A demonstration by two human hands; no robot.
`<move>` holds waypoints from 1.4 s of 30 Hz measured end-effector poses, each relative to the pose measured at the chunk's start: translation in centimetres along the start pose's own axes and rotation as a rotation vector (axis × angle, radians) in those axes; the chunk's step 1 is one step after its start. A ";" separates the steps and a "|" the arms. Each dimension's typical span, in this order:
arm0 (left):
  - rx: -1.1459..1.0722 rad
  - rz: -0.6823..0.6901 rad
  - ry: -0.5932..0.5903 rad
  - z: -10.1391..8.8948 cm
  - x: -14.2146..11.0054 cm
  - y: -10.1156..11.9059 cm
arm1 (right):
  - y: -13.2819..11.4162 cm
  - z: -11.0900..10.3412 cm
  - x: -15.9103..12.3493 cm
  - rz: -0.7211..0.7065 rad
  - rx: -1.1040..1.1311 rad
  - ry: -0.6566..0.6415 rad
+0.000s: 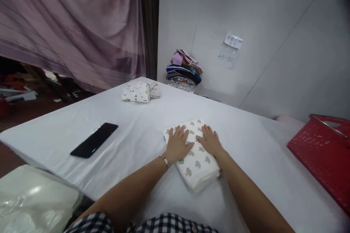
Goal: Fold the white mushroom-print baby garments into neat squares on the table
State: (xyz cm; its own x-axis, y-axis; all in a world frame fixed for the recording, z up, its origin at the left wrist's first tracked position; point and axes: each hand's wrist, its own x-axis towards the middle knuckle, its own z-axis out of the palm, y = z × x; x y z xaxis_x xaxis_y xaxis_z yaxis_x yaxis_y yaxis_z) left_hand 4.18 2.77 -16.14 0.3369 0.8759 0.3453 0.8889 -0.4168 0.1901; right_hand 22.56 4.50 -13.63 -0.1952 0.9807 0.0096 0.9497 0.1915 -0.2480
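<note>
A folded white cloth [195, 160] printed with grey mushroom shapes lies on the white-covered table [136, 127] in front of me. My left hand [178, 146] rests flat on its left part, fingers spread. On the upper right part of the same cloth lies my right hand [211, 141], its fingers stretched out and the thumb apart. Neither hand grasps anything. A small green mark on the cloth shows just below my left hand. Parts of the print are hidden under both palms.
Farther back on the table is another folded printed cloth [140, 91]. A black phone-like slab [94, 140] lies to the left. At the right edge stands a red plastic basket [322, 153]. Stacked fabrics [184, 71] sit by the wall; a pale plastic-wrapped bundle [35, 200] is at lower left.
</note>
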 end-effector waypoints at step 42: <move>-0.130 0.021 -0.003 0.3 -0.4 -0.3 | 4.5 0.5 11.5 0.448 0.478 0.178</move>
State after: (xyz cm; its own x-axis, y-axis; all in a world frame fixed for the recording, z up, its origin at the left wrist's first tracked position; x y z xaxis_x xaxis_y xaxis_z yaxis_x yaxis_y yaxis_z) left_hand 3.85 2.60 -16.60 0.3565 0.8672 0.3478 0.8339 -0.4632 0.3000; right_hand 24.51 16.62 -15.11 0.2737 0.9608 -0.0444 0.7089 -0.2327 -0.6658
